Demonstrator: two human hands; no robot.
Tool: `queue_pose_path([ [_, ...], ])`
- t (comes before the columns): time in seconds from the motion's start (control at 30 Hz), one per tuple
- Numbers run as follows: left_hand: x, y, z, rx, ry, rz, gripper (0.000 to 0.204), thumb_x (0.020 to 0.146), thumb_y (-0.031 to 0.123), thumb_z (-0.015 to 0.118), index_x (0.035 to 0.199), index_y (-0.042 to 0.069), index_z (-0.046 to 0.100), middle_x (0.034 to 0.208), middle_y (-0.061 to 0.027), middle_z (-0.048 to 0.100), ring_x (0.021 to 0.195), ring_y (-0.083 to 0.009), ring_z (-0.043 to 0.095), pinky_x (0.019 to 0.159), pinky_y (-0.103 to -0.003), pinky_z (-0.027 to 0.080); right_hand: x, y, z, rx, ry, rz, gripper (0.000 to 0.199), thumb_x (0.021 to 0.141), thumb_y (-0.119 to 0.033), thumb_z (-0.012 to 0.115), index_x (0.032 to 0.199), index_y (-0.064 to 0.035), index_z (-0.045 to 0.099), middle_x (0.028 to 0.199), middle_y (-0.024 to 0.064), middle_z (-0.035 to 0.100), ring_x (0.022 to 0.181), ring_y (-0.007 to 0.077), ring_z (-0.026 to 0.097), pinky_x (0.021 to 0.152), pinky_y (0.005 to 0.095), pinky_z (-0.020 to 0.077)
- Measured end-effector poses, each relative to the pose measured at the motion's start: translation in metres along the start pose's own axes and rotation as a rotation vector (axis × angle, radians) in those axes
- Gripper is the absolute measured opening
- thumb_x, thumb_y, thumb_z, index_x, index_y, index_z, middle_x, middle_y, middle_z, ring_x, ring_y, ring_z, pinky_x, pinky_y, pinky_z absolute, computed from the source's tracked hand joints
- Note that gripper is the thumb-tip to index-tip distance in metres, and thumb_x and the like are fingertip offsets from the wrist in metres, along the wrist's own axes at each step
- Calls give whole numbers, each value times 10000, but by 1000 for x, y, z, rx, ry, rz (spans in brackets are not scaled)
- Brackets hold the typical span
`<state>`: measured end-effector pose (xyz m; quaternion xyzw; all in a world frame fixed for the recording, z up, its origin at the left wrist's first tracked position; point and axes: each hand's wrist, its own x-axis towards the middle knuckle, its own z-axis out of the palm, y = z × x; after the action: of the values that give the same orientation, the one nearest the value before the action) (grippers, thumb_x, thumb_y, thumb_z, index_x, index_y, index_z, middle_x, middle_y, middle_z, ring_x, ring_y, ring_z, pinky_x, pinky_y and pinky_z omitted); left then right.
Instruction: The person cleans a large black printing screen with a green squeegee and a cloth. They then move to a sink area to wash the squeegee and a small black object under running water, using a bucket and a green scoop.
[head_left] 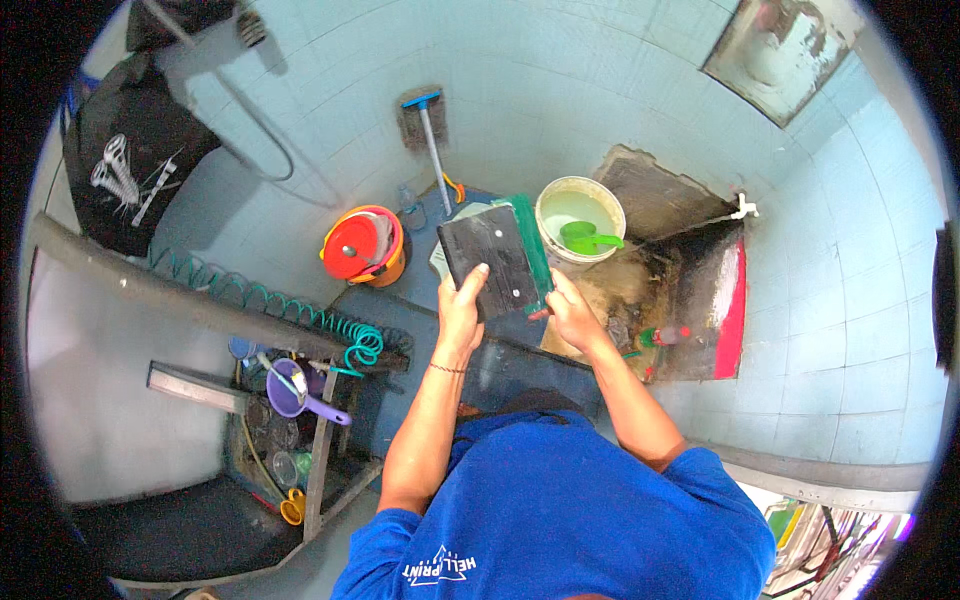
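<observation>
Both hands are holding 1 flat black panel mid-view, above the blue floor. Panel is tilting, with 2 small white dots showing on its face and a green strip running along its right side.

Left hand: partly closed, gripping the panel's lower left edge. Thumb is pressing on the face; fingers are hiding behind, so can't tell their exact placement. A thin dark bracelet is circling that wrist.

Right hand: partly closed, pinching the lower right corner by the green strip.

Around it: white bucket is standing just beyond the right side of the panel, with a green dipper resting in it. Orange bucket is standing to the left, a red round piece covering part of its top. Blue-headed long-handled brush or squeegee is leaning on the pale blue tiled wall. White tap is sticking out at right; a bottle is lying below it.

Left side: teal coiled hose is hanging along a rail, and a purple dipper is hanging or resting below, can't tell which.
</observation>
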<state>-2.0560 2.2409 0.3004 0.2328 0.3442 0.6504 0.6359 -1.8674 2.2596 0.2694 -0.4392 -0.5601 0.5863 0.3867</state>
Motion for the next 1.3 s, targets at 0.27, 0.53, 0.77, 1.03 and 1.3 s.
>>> queue_pose_path([
  [0.27, 20, -74, 99, 42, -123, -126, 227, 919, 104, 551, 1109, -17, 587, 1024, -90, 655, 875, -184, 649, 793, -334, 536, -15, -45, -105, -88, 232, -27, 484, 886, -75, 390, 1348, 72, 383, 1345, 132, 477, 1269, 201, 420, 1061, 304, 304],
  [0.53, 20, -156, 188, 97, -246, -255, 237, 917, 85, 541, 1127, -20, 581, 1047, -91, 655, 902, -177, 645, 796, -329, 534, -22, 8, -238, -73, 412, -186, 474, 910, -93, 373, 1362, 48, 394, 1307, 119, 504, 1190, 154, 446, 1031, 289, 327],
  [0.77, 17, -201, 239, 132, -319, -290, 241, 929, 132, 522, 1120, -8, 567, 1041, -103, 643, 907, -223, 645, 787, -365, 547, -129, -3, -259, 193, 428, -77, 485, 886, -41, 347, 1361, 39, 403, 1279, 97, 522, 1168, 158, 466, 1013, 290, 346],
  [1.03, -2, -236, 300, 141, -403, -410, 201, 914, 105, 561, 1085, 1, 584, 986, -70, 652, 844, -175, 645, 754, -335, 544, -168, 2, -319, 90, 568, -207, 521, 857, -44, 375, 1369, 48, 395, 1308, 91, 510, 1170, 163, 475, 1019, 281, 335],
  [1.3, -24, -290, 332, 175, -486, -527, 224, 920, 138, 572, 1094, -4, 579, 995, -64, 643, 831, -168, 645, 741, -322, 542, -244, -10, -342, 424, 568, -140, 598, 781, -16, 386, 1378, 22, 389, 1287, 77, 523, 1114, 125, 529, 863, 302, 478],
])
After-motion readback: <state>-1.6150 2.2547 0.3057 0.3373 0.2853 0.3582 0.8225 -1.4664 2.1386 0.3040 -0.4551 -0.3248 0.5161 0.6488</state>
